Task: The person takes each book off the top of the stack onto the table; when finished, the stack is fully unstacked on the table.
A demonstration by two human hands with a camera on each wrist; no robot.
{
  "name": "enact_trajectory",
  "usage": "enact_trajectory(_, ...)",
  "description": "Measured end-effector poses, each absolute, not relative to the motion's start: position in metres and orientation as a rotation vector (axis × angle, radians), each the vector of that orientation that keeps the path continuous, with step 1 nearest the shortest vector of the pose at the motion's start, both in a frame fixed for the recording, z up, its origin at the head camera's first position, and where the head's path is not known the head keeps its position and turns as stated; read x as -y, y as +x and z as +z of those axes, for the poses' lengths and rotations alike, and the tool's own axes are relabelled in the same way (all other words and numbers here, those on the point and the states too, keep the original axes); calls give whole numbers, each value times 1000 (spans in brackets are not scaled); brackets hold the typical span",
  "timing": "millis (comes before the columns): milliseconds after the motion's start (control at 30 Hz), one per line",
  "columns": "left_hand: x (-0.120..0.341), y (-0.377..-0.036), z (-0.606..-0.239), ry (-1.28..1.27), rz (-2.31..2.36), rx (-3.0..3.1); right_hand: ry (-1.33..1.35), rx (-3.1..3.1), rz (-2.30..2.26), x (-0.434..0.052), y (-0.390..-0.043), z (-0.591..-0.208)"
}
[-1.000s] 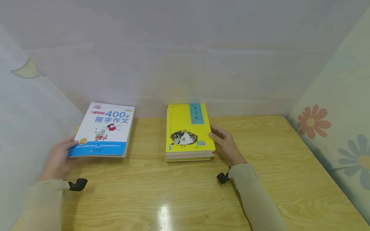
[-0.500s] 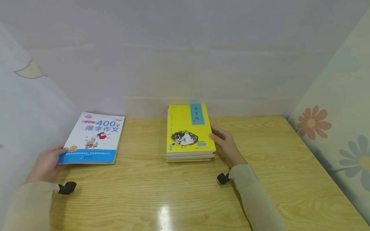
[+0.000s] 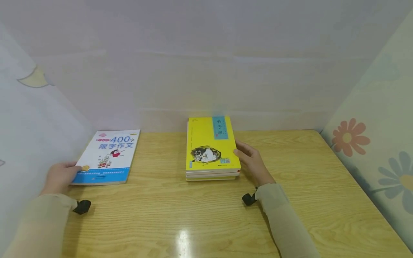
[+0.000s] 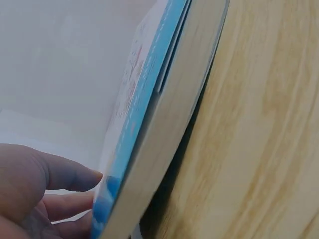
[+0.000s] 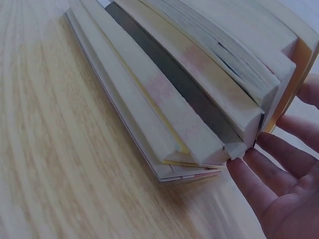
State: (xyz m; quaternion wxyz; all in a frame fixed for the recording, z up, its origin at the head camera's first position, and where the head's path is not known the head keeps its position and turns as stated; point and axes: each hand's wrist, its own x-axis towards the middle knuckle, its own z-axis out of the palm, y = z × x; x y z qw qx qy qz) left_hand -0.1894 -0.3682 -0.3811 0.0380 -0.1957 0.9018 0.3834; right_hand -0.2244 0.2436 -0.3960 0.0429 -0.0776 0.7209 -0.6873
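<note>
White and blue book (image 3: 108, 156), cover up, at the left end of the wooden table (image 3: 206, 211), close to the pale left wall (image 3: 29, 136); near corner gripped by the left hand (image 3: 59, 177), thumb on the cover beside a small gold seal, other fingers under the book's edge; in the left wrist view, book (image 4: 159, 124) seen edge-on, near end raised a little off the table (image 4: 259, 129) with a dark gap beneath, thumb (image 4: 60, 172) on the blue band of the cover, further fingers below it.

Well apart to the right, stack of books (image 3: 211, 152) near the middle of the table, close to the back wall (image 3: 206, 64), topped by a yellow book (image 3: 209, 141) with a teal title strip and a small dark drawing; right hand (image 3: 253, 161) set against the stack's right side, fingers nearly straight and loosely spread, holding nothing; in the right wrist view, fingertips (image 5: 239, 167) touching the corner of the stack (image 5: 194, 99), page edges fanned unevenly, one dark cover among pale ones, palm turned toward the books.

Pale sleeves on both forearms, a small black camera mount at each wrist; right wall (image 3: 377, 143) patterned with large flowers, orange and blue; glare spot on the table's near edge.
</note>
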Motion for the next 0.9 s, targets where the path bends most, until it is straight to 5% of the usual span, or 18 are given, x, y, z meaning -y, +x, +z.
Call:
enact_trajectory(333,346,-189,-372,-609,865,-2940,-224,-2188,-2109,-243,-225,-396)
enact_trajectory(567,291,-198,-353,-682,1092,-3011,-223,-2143,-2143,-244,-225,-396)
enact_trajectory(900,174,-198,-337,5,1462,-3226,-268,-2182,-2141,-243,-225,-399)
